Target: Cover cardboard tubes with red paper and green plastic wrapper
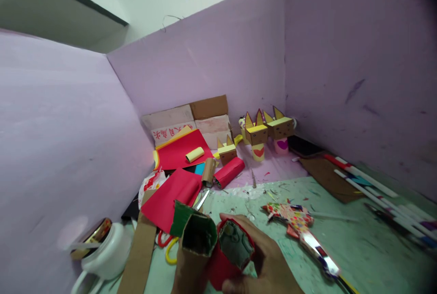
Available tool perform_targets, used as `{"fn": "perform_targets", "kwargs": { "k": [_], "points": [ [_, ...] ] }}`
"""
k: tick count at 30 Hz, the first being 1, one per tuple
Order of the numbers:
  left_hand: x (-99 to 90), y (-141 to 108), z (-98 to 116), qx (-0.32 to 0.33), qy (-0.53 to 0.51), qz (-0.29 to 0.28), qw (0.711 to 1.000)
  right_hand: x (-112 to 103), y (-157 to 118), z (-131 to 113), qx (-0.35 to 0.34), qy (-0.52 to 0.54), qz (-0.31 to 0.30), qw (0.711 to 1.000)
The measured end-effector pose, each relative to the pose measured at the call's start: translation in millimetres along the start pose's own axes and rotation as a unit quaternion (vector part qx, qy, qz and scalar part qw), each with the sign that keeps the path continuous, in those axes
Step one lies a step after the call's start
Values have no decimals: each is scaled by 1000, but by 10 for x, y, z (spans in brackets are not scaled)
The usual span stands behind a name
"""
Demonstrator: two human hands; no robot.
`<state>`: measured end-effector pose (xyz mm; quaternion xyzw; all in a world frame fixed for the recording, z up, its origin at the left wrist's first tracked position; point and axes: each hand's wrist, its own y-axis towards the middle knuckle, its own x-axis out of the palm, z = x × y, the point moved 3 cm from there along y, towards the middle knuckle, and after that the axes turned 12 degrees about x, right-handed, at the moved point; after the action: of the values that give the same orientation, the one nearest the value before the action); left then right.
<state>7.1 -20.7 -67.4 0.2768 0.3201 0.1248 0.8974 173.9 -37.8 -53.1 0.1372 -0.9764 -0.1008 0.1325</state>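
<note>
My right hand grips a cardboard tube wrapped in red paper at the bottom centre, its fingers behind the tube and its thumb in front. Its open end faces up and shows a dull inside. Close beside it on the left stands a brown cardboard tube, with a dark open mouth. A green paper flap sticks out at that tube's rim. What holds the brown tube is hidden below the frame, and my left hand does not show. Scissors with red and yellow handles lie behind the tubes, partly covered by red paper.
Cardboard animal-head figures stand at the back. Small tubes, a red roll and red sheets lie left of them. A white pot and a cardboard strip are left; a patterned glue gun and striped sticks are right.
</note>
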Motion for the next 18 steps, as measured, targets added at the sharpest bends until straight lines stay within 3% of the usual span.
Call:
{"fn": "perform_targets", "kwargs": {
  "k": [11,18],
  "points": [
    [39,27,-61,-25,-6,-142,990,-42,-10,37,3,-40,20,999],
    [10,63,-164,-44,-16,-151,987,-66,-6,87,16,-39,34,999]
  ]
}}
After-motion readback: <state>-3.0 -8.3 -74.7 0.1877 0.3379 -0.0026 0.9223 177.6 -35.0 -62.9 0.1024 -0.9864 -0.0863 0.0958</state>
